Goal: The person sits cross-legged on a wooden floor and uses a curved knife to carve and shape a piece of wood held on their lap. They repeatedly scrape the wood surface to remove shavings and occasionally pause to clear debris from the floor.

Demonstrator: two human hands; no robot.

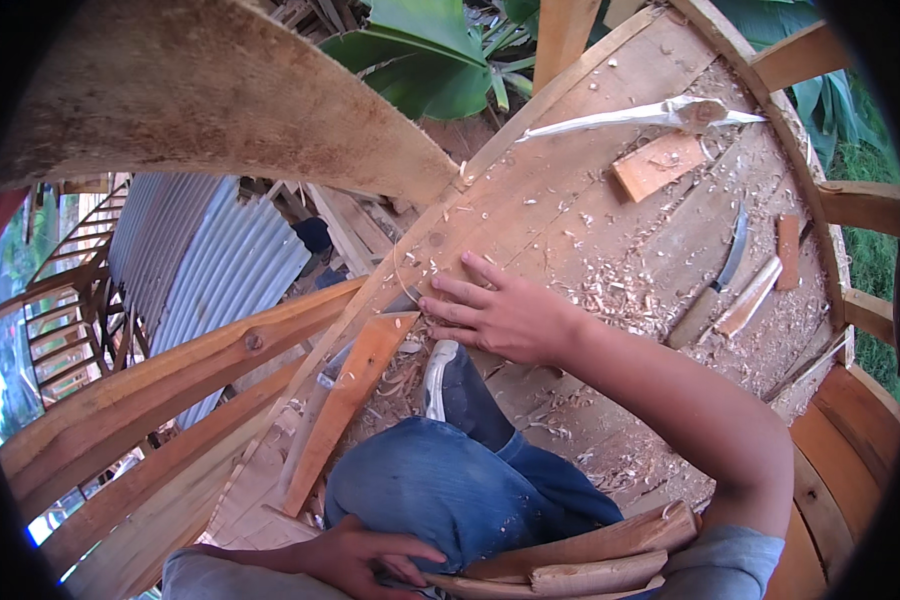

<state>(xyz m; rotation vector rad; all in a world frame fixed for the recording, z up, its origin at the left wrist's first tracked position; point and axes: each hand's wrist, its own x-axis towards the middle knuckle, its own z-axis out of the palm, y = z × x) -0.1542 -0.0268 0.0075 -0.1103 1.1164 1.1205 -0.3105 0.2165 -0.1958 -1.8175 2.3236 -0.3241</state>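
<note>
1 right grip (510,320) spreads near tapered wood (348,395).

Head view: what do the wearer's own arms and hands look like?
Left hand and right hand: ungloved, no rings visible. Pale grey-blue fabric sleeves show at the lower edge. The right forearm is bare, no watch visible.

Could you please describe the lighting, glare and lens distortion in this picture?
In the head view, light looks soft and the person's bare right hand fairly sharp; in the head view, the far left edge washes out white with blue fringing; in the head view, a black fisheye border rounds off the frame.
</note>
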